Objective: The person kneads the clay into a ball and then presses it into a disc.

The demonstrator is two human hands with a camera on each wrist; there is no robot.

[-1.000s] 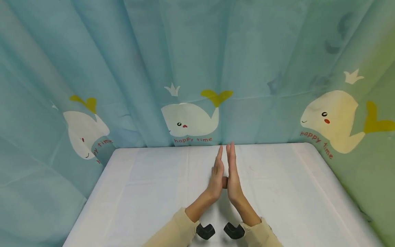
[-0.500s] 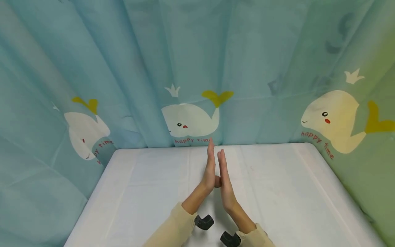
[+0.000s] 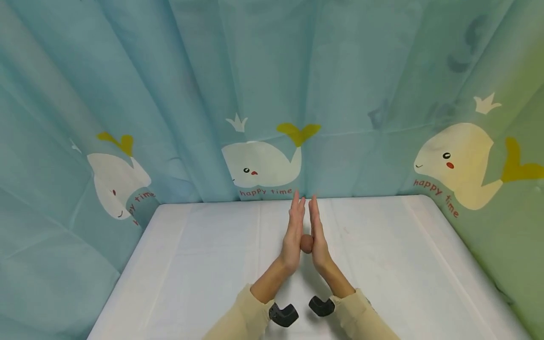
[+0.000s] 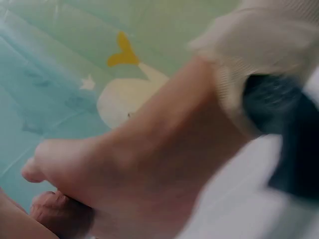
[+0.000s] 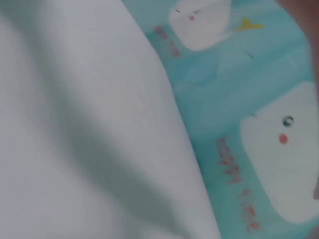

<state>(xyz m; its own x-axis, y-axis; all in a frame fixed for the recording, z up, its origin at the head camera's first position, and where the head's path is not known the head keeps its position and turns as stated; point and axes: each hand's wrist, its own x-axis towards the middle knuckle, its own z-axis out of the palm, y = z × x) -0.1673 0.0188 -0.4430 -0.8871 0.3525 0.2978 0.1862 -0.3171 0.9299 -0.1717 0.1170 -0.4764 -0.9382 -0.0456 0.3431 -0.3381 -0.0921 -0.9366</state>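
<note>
Between my two upright palms sits a small reddish-brown ball of what looks like modelling clay (image 3: 306, 243), with creases on its surface in the left wrist view. My left hand (image 3: 292, 241) touches its left side, fingers straight and pointing away from me. From the right, the palm of my right hand (image 3: 319, 243) presses against it, its fingers straight too. The fingertips of the two hands stand slightly apart. In the left wrist view the ball (image 4: 60, 214) is partly hidden between the hands. Only a blurred strip of skin shows at the right wrist view's edge.
A white-covered table (image 3: 204, 264) lies under the hands. Behind it and at both sides hangs a blue-green curtain (image 3: 357, 94) printed with whales. A black wrist mount (image 3: 284, 315) sits at the left cuff, and another black mount (image 3: 321, 306) at the right cuff.
My hands have slid back and forth against each other; half a second ago the left was further forward, now they are nearly level. The palms are further apart, showing more of the ball.
</note>
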